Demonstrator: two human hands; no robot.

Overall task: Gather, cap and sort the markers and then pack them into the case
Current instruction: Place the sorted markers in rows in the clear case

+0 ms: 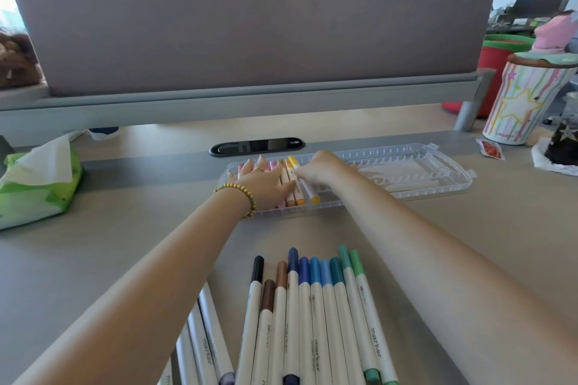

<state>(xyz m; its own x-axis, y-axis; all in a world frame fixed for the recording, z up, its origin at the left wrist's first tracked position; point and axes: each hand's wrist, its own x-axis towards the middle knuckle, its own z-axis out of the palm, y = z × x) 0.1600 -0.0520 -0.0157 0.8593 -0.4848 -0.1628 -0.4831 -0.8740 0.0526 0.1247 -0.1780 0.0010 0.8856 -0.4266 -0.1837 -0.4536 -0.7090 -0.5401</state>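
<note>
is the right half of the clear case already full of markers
No, the clear case holds markers only at its left end, under both hands; its right half is bare.

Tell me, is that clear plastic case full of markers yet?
Partly filled. The clear case holds pink, orange and yellow markers only at its left end; the rest shows bare slots.

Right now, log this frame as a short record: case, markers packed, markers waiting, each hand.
case: clear plastic case, open on the desk, right part unfilled
packed: pink, orange and yellow markers at its left end
waiting: capped markers, black, brown, blue, green, in a row near the camera
left hand: flat on the packed markers
right hand: fingers on the yellow marker
</note>
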